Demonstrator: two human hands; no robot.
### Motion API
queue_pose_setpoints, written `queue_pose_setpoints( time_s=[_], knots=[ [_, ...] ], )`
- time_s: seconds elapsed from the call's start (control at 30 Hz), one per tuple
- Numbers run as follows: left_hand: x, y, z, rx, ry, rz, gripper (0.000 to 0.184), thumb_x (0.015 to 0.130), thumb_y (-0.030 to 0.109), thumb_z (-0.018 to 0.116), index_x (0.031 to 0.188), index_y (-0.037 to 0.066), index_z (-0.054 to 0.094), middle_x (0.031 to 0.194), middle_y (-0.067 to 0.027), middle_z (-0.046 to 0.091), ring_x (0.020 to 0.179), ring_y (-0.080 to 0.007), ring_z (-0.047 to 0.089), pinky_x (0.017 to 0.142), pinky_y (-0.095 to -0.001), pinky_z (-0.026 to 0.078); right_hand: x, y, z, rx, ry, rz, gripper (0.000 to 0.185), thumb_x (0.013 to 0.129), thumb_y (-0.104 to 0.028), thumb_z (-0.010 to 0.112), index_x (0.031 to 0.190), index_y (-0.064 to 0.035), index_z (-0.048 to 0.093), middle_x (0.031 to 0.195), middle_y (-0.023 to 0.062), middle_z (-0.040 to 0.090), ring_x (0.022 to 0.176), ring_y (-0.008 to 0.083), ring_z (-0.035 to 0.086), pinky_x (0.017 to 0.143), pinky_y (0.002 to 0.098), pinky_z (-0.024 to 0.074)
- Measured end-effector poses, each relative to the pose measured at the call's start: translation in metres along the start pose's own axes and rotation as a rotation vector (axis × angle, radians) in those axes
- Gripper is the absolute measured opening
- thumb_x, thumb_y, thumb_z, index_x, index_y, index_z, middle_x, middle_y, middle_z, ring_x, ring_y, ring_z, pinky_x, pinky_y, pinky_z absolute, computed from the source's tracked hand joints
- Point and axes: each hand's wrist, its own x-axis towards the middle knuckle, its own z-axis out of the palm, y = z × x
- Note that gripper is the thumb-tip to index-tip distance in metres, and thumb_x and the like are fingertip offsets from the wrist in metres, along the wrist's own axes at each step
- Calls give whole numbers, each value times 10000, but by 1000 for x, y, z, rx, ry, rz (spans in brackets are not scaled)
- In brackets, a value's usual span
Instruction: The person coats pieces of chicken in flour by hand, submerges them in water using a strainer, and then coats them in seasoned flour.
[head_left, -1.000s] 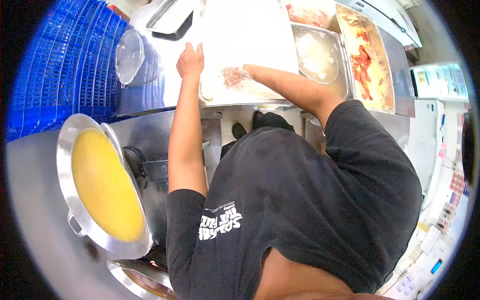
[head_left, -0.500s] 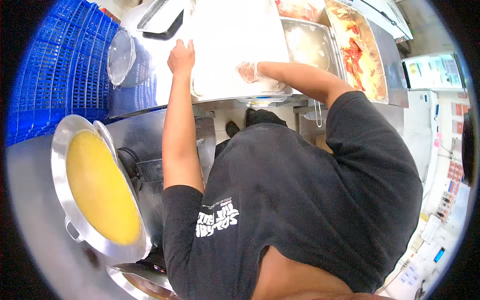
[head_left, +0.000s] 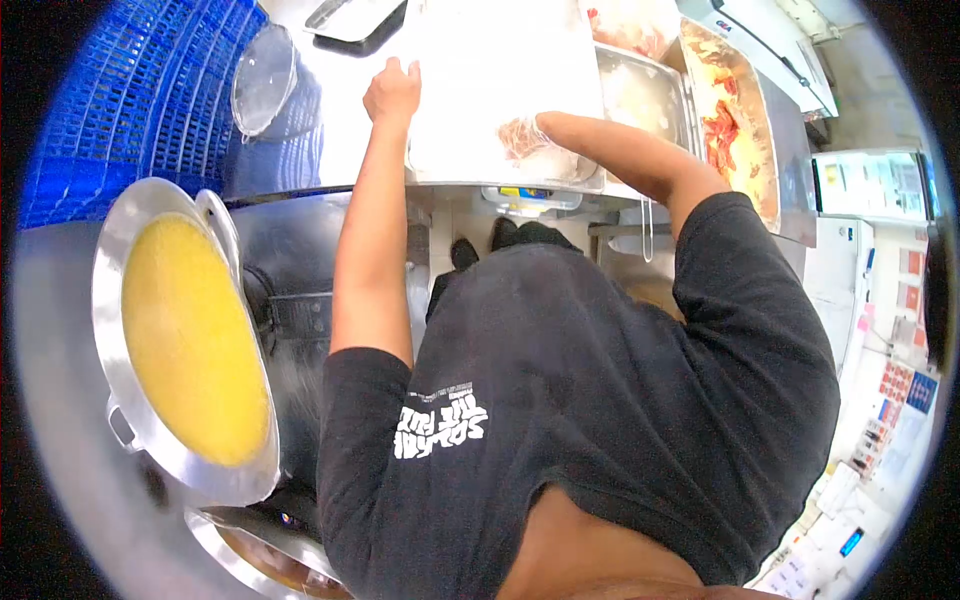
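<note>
My left hand [head_left: 392, 92] is bare and sits at the left edge of a large white tray [head_left: 409, 150]. Its fingers look curled; whatever they close on is hidden by glare. In a clear plastic glove, my right hand [head_left: 528, 138] reaches down onto the bright white contents at the tray's near right part. Those contents are overexposed, so I cannot make them out. The right fingertips are hard to see against the white.
A metal pan of yellow liquid [head_left: 195, 340] stands left, below blue crates [head_left: 110, 120]. A strainer [head_left: 265, 80] and a small tray [head_left: 355, 18] lie on the counter. Right of the white tray are a pale-filled container [head_left: 640, 95] and one with red pieces [head_left: 722, 125].
The view has shifted, so the counter appears higher and farther right. Both hands remain at about the same places on the white tray, the right slightly lower in it.
</note>
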Motion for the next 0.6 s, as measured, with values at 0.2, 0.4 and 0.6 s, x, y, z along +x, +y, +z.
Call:
queue_pose_setpoints(
  time_s=[0.2, 0.4, 0.6],
  knots=[
    [0, 3, 4, -51, 19, 6, 419, 907, 438, 507, 1042, 49, 585, 957, -212, 678, 916, -380, 653, 800, -494, 498, -3, -6, 7, -25, -21, 5, 221, 866, -233, 543, 975, -69, 643, 846, 73, 629, 721, 232, 576, 746, 376, 486],
    [2, -1, -1, -80, -2, -25, 449, 897, 450, 523, 1083, 49, 597, 982, -247, 665, 964, -408, 635, 833, -500, 488, -7, 14, -33, -5, -27, -7, 210, 861, -220, 544, 975, -72, 640, 837, 70, 626, 711, 226, 574, 737, 376, 486],
    [2, -6, 6, -99, 20, 14, 444, 887, 451, 538, 1058, 46, 599, 965, -241, 669, 955, -404, 637, 826, -495, 491, 0, 13, -99, 67, -14, 67, 200, 855, -206, 546, 974, -74, 638, 828, 67, 624, 701, 220, 571, 728, 377, 486]
  ],
)
